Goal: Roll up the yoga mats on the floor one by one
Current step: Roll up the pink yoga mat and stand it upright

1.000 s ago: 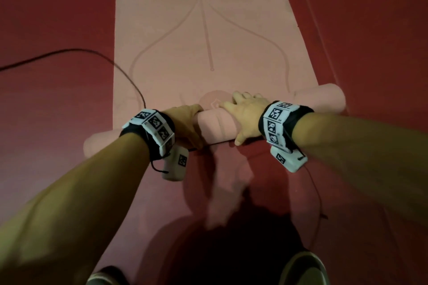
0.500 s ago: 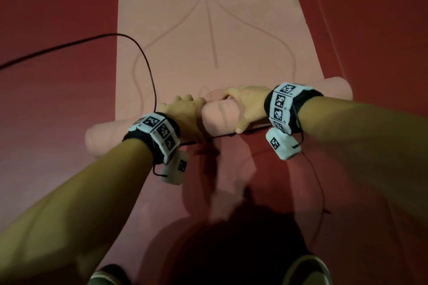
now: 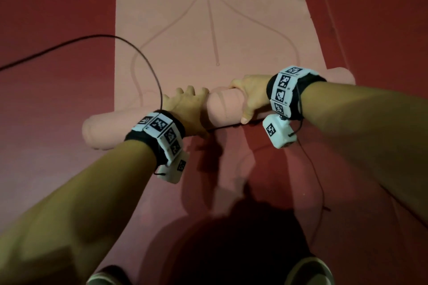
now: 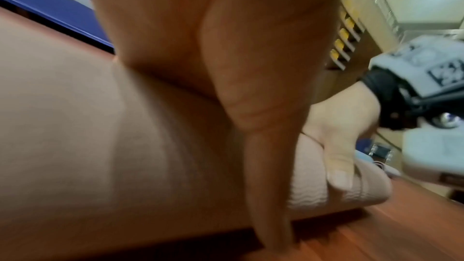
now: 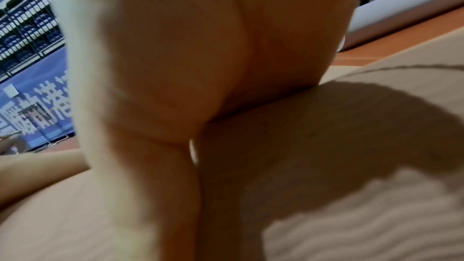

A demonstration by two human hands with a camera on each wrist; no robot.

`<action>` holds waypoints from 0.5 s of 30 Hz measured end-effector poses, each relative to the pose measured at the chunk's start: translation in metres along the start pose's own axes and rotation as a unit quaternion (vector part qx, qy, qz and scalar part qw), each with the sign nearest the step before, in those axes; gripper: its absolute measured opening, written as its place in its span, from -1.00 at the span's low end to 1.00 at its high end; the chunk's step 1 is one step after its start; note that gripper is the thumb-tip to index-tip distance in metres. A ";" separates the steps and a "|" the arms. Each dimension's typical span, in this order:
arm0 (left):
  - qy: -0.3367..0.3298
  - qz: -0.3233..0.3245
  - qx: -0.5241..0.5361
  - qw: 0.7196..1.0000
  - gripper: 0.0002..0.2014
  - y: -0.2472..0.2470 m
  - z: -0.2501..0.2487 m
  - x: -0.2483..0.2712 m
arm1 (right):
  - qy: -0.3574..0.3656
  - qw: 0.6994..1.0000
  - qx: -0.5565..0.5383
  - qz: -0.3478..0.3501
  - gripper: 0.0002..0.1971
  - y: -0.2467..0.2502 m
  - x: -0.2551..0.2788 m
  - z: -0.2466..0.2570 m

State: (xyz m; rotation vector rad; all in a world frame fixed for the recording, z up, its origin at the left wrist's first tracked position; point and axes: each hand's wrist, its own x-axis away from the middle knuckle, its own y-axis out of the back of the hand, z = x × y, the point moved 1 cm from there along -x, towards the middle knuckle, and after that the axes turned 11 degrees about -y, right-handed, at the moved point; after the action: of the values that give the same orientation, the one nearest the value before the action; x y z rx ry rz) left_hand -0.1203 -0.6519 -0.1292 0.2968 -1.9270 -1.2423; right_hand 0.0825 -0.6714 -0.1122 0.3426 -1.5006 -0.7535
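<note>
I take the rolled section (image 3: 222,109) of the pink yoga mat (image 3: 208,30) as my landmark. It lies crosswise on the red floor (image 3: 58,30), and the unrolled remainder of the mat stretches flat beyond it, away from me.

Hand state:
- My left hand (image 3: 185,109) sits on the roll just left of its middle. Fingers are draped over the top and curled down the far side; the thumb presses the near face down to the floor, as the left wrist view shows.
- My right hand (image 3: 252,95) sits just right of the middle, fingers curved over the top, thumb (image 4: 339,168) pressed flat on the near face.

Both hands grip the roll; neither is free.

Handling assessment: the mat appears soft and springy, light, with a finely textured, grippy surface. The roll dents slightly under the palms, so I judge it will spring loose if pressure drops. The left end looks thicker and sits nearer to me than the right end, so the roll is skewed.

Recommended hold: palms on top, thumbs behind, hands spread wider toward the ends to correct the skew.

Hazard: a black cable (image 3: 129,44) loops across the flat mat just beyond the roll, near my left hand, and could be wound in.
</note>
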 end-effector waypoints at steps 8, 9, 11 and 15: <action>-0.007 0.020 0.040 0.999 0.02 0.012 0.012 -0.016 | 0.009 0.986 0.075 -0.147 0.05 -0.013 0.009 -0.018; -0.011 0.022 0.046 0.999 0.00 0.014 0.013 -0.017 | 0.015 0.981 0.108 -0.164 0.06 -0.015 0.013 -0.021; -0.017 0.024 0.063 0.998 -0.04 0.018 0.016 -0.020 | 0.031 0.970 0.150 -0.189 0.10 -0.020 0.018 -0.026; -0.027 0.042 0.071 0.996 -0.19 0.019 0.017 -0.026 | 0.033 0.957 0.174 -0.228 0.23 -0.040 0.027 -0.032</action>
State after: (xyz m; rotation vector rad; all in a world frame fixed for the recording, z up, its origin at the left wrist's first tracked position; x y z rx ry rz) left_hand -0.1122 -0.6167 -0.1296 0.2561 -2.0570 -1.0707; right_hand 0.1014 -0.7255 -0.1191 0.9975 -1.5058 -0.8235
